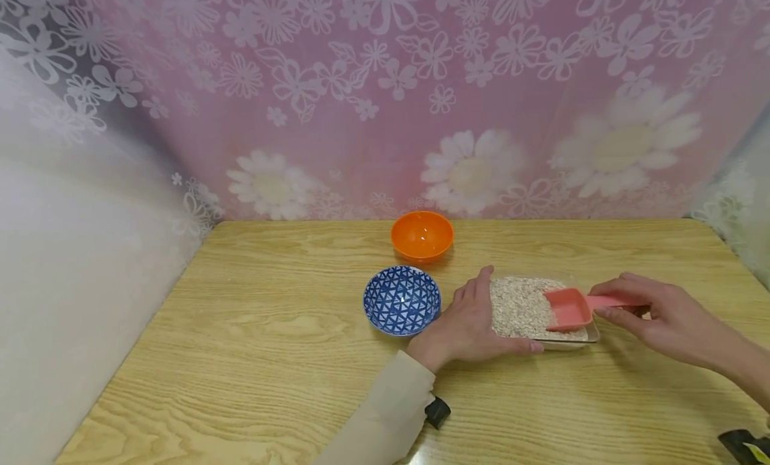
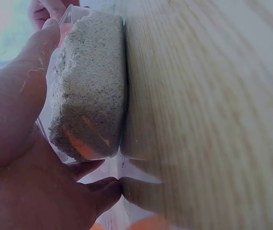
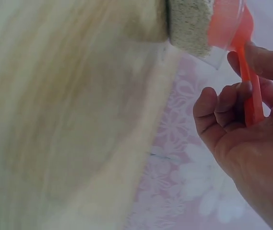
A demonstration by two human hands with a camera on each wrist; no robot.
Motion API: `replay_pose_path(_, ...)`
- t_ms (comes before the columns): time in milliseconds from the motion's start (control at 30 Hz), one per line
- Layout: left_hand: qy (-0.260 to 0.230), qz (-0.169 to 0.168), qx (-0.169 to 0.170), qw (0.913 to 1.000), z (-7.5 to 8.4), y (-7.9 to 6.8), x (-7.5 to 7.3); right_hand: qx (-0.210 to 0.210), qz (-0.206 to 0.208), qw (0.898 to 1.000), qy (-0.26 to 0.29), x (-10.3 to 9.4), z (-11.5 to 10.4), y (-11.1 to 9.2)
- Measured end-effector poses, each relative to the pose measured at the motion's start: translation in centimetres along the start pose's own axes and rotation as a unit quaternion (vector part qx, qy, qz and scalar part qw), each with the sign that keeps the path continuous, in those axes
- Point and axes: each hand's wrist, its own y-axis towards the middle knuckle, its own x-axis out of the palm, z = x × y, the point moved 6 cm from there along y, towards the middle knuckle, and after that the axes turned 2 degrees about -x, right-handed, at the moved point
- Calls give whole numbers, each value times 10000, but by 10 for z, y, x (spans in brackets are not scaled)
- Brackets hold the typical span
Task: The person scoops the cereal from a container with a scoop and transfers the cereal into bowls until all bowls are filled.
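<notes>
The oat container point(image 1: 565, 345) stands on the wooden table point(image 1: 259, 331), between the two hands and right of the bowls. The table reaches back to a flowered pink cloth point(image 1: 361, 117) and carries everything here.

Clear-walled and well filled with pale oats point(image 1: 520, 308), the container is steadied by the left hand point(image 1: 469, 321): the fingers lie extended at its left end, the thumb spread away from them along the near side — presumably a brace, so that a push from the right does not slide it.

The blue patterned bowl point(image 1: 402, 301) stands upright just beside that hand; whether they touch I cannot tell. Behind it is the orange bowl point(image 1: 421, 236), also upright. Both lie near the container, which would keep any carrying short.

Smallest is the pink scoop point(image 1: 570, 309), at the container's right end with its lip against the oats. The right hand point(image 1: 656, 311) pinches its handle between thumb and fingers, the other fingers curled in — a hold that probably leaves the wrist free to tilt it.
</notes>
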Motion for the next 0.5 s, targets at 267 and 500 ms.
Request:
replay_pose_path(267,9,-44,-52,10000,0,-1,0,-299,368,9983,327,5,-5,-1)
replay_pose_path(500,54,-29,9,10000,1,0,-1,-984,698,9918,425,9,-22,3)
